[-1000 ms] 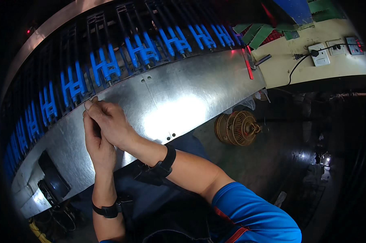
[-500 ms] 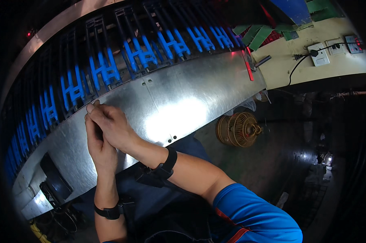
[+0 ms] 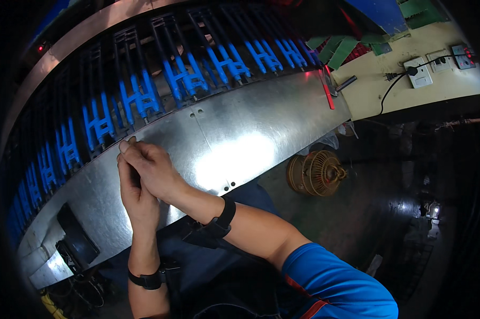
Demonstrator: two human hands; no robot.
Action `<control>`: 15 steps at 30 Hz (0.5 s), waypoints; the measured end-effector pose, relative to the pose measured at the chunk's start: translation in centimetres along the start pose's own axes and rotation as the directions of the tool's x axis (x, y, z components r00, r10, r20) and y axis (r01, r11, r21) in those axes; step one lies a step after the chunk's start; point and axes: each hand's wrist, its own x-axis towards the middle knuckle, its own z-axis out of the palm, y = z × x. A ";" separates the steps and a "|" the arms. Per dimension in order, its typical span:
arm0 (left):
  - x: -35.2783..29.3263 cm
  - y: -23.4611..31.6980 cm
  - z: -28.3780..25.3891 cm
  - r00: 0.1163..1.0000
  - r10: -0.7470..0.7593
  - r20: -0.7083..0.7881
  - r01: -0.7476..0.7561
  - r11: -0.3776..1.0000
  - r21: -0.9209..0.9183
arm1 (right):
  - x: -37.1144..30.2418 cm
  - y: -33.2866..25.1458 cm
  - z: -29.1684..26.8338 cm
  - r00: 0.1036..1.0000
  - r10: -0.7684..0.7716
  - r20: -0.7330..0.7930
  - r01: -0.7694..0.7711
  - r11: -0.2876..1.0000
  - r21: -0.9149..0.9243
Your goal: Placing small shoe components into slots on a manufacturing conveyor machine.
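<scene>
Both hands are pressed together over the left half of a metal ledge, close to its far edge. On top and to the right lies my right hand [image 3: 157, 173], its fingers curled and its thumb near the index finger. Under it and to the left, my left hand [image 3: 140, 210] leans palm-in against it, with its fingers mostly covered. Whether anything small is caught between the fingertips is hidden. Just beyond the hands stands a row of blue fork-shaped bars [image 3: 99, 125]. The shiny metal ledge [image 3: 178, 141] runs beneath both hands.
A black box-like object [image 3: 77, 234] sits on the ledge's left end. At its right end are a red strip [image 3: 327, 90] and a dark rod [image 3: 346, 82]. Beyond are a white socket [image 3: 420, 76] and cable. A round wicker basket [image 3: 314, 173] stands below the ledge.
The whole view has shifted slightly, so things sit a little farther right and lower. My hands stay pressed together at nearly the same place by the ledge's far edge.
</scene>
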 end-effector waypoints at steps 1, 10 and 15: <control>-0.1 -0.2 -0.2 1.000 -0.005 -0.005 0.005 1.000 0.014 | -0.1 -0.1 0.2 1.000 0.004 -0.009 -0.004 1.000 0.005; -0.2 0.0 0.2 0.999 -0.043 -0.007 0.043 0.996 0.080 | -0.6 -0.8 -0.4 0.999 -0.021 -0.029 0.021 1.000 -0.006; 0.0 0.1 0.0 0.996 -0.089 0.031 0.088 0.996 0.032 | -0.2 -0.5 -0.6 0.995 -0.087 -0.054 0.084 0.994 -0.066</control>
